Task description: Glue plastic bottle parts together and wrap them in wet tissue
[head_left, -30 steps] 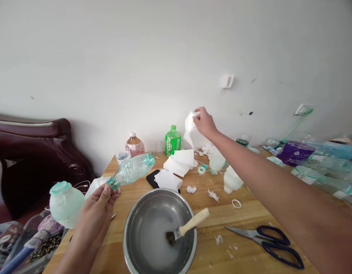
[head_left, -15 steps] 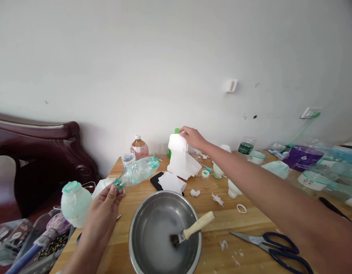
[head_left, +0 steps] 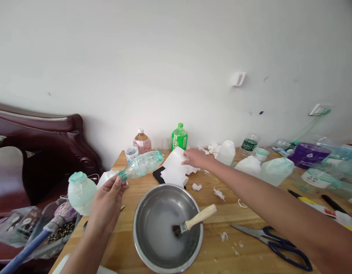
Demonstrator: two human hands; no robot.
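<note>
In my left hand (head_left: 109, 193) is a clear, green-tinted plastic bottle (head_left: 143, 164), pinched by its narrow neck and tilted with its wide end up to the right. My right hand (head_left: 194, 158) reaches to the back middle of the table, its fingers closed on the edge of white paper (head_left: 174, 161). Other paper pieces lie under it, partly over a black flat object (head_left: 158, 175). A steel bowl (head_left: 138, 243) of cloudy whitish liquid stands in front of me. A wooden-handled brush (head_left: 201, 217) leans in it, bristles in the liquid.
Scissors (head_left: 274, 243) lie at the right front. A green bottle (head_left: 179, 137) and a brown-and-pink bottle (head_left: 142, 142) stand by the wall. A paper-covered round form (head_left: 82, 195) sits at the left edge. Cut bottles, including a purple-labelled one (head_left: 309, 155), crowd the right.
My right hand has come down with the white paper, uncovering the green bottle behind it. My left hand keeps the plastic bottle. The view has shifted slightly.
</note>
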